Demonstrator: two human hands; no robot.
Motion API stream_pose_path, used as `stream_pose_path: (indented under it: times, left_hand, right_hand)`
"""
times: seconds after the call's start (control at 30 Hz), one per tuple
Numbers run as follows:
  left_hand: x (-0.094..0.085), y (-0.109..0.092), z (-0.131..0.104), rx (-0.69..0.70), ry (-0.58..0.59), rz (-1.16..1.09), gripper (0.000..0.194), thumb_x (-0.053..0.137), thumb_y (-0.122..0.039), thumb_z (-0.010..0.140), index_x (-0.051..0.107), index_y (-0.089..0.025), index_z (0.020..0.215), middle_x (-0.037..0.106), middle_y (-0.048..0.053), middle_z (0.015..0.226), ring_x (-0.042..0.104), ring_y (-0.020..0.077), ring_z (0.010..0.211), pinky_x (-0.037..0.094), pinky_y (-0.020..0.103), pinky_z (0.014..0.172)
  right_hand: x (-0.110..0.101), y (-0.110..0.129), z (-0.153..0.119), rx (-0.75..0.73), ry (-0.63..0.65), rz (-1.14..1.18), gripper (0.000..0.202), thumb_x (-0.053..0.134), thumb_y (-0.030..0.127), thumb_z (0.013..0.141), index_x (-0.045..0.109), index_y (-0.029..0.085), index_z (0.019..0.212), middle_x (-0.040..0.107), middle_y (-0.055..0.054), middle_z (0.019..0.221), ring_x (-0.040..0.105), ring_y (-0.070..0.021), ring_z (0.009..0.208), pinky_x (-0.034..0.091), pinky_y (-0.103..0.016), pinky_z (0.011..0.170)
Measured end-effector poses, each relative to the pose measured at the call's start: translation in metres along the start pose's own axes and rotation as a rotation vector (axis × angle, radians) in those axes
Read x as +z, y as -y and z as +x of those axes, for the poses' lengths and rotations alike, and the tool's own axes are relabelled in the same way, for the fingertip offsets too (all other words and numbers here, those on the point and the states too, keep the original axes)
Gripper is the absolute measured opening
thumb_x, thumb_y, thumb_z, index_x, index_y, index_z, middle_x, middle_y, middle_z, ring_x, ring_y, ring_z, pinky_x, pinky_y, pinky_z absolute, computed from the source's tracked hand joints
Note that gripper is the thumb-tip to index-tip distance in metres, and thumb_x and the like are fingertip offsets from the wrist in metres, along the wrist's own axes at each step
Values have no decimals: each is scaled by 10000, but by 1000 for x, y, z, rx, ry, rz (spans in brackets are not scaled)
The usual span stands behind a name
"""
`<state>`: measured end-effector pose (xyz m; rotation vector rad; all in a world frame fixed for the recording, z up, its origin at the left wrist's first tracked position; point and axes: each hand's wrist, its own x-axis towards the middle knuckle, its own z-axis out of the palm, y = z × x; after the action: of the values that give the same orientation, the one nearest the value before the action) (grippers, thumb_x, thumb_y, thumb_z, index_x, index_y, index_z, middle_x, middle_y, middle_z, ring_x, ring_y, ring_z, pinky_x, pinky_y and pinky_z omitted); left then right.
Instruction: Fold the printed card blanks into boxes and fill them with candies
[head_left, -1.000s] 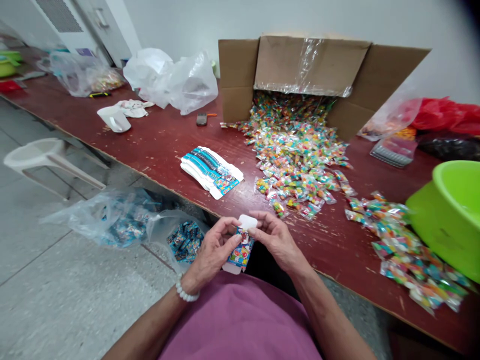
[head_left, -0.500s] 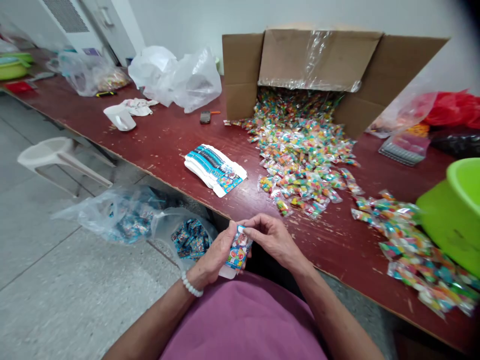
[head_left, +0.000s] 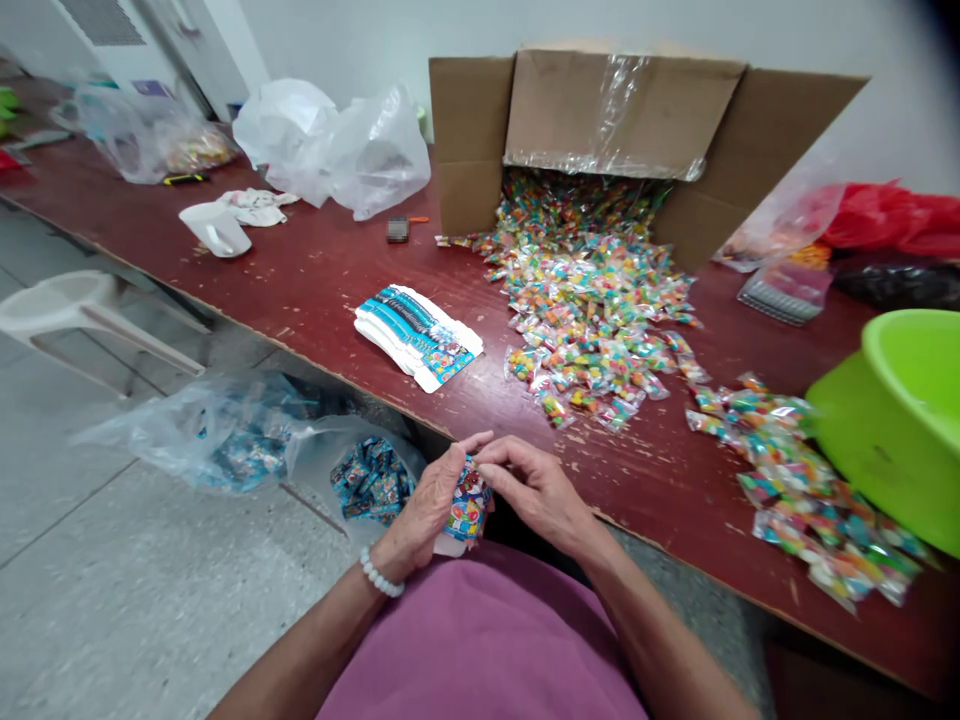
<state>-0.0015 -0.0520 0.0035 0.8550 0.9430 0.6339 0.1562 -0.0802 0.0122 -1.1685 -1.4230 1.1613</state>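
My left hand [head_left: 427, 505] is wrapped around a small printed candy box [head_left: 466, 508], blue with colourful pictures, just off the table's front edge. My right hand [head_left: 536, 492] pinches at the top end of that box with thumb and forefinger; part of the top is hidden by the fingers. Beyond my hands, a stack of flat blue-and-white cartons [head_left: 420, 338] lies on the table. To its right spreads a heap of small clear candy packets [head_left: 592, 310], spilling from a large cardboard box [head_left: 622, 115] lying open on its side.
The dark red table [head_left: 300, 285] runs across the view. A green tub [head_left: 885, 420] stands at the right, beside more candy packets [head_left: 810, 490]. Below on the left, a plastic bag [head_left: 375, 480] holds filled blue boxes. A white stool [head_left: 90, 300], a white jug [head_left: 216, 230] and plastic bags [head_left: 337, 150] are farther left.
The white flap at the top of the candy box no longer shows under my right fingers. My left thumb and fingers have shifted slightly at the top. The view has turned a little right.
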Motion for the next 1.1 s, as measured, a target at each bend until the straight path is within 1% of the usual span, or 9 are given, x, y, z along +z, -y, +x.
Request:
stream_pose_path:
  times: [0.13, 0.27, 0.33, 0.5, 0.63, 0.73, 0.8, 0.93, 1.1]
  left_hand:
    - [-2, 7, 4, -10, 14, -81, 527, 647, -561, 857, 583, -250, 1279, 703, 25, 876, 639, 140, 634, 517, 254, 620]
    - [-21, 11, 2, -85, 39, -39, 499, 706, -482, 841, 573, -203, 1233, 690, 45, 887, 645, 142, 719, 502, 239, 652]
    - [-36, 9, -1, -79, 32, 45, 504, 727, -449, 833, 589, -185, 1240, 663, 30, 858, 607, 119, 715, 467, 206, 633]
    - [-70, -3, -7, 139, 3, 448, 475, 687, -431, 855, 642, -250, 1292, 606, 11, 855, 563, 136, 715, 462, 220, 624]
    - [-85, -11, -7, 245, 93, 755, 350, 753, -379, 790, 742, -257, 1118, 637, 21, 838, 574, 168, 793, 479, 235, 732]
    - [-98, -14, -3, 3, 181, 639, 347, 794, -383, 735, 663, -219, 1011, 642, 0, 819, 604, 155, 723, 497, 227, 623]
    - [-108, -16, -1, -153, 221, 494, 383, 810, -396, 713, 556, -204, 925, 630, -18, 778, 600, 132, 603, 486, 218, 514]
    - [-110, -15, -2, -123, 96, 246, 456, 846, -340, 689, 451, -202, 870, 653, 10, 874, 655, 152, 642, 540, 249, 511]
    - [-81, -8, -9, -52, 50, 52, 513, 878, -256, 649, 564, -172, 1046, 685, 49, 925, 673, 165, 714, 545, 250, 584]
  right_hand:
    - [-8, -13, 2, -122, -82, -255, 106, 581, 239, 948, 684, 226, 929, 683, -53, 981, 637, -196, 932, 495, -329, 860]
    - [-44, -35, 12, -60, -479, -667, 150, 540, 260, 947, 656, 202, 1022, 644, -109, 1013, 601, -252, 946, 479, -378, 851]
    - [-62, -45, 15, 69, -579, -897, 223, 583, 299, 915, 646, 173, 1088, 607, -147, 1045, 580, -297, 975, 473, -402, 820]
    - [-79, -57, 13, 164, -549, -1021, 225, 647, 408, 866, 661, 198, 947, 598, -114, 962, 578, -287, 909, 457, -368, 734]
    - [-73, -45, 9, 200, -493, -491, 275, 657, 464, 840, 667, 202, 921, 631, -23, 732, 590, -202, 675, 450, -316, 640]
    - [-61, -28, 1, 309, -346, 4, 335, 675, 493, 809, 669, 195, 963, 661, -7, 706, 579, -154, 575, 422, -260, 528]
    - [-47, -16, -5, 329, -237, 140, 321, 675, 466, 819, 669, 194, 988, 677, -14, 747, 580, -139, 588, 421, -240, 512]
    - [-16, -7, -14, 194, -73, 0, 174, 607, 328, 894, 676, 222, 1013, 658, -17, 836, 580, -143, 670, 459, -248, 559]
    - [2, -10, -10, -36, -74, -355, 172, 544, 145, 903, 672, 220, 991, 656, -54, 954, 609, -180, 847, 485, -318, 784]
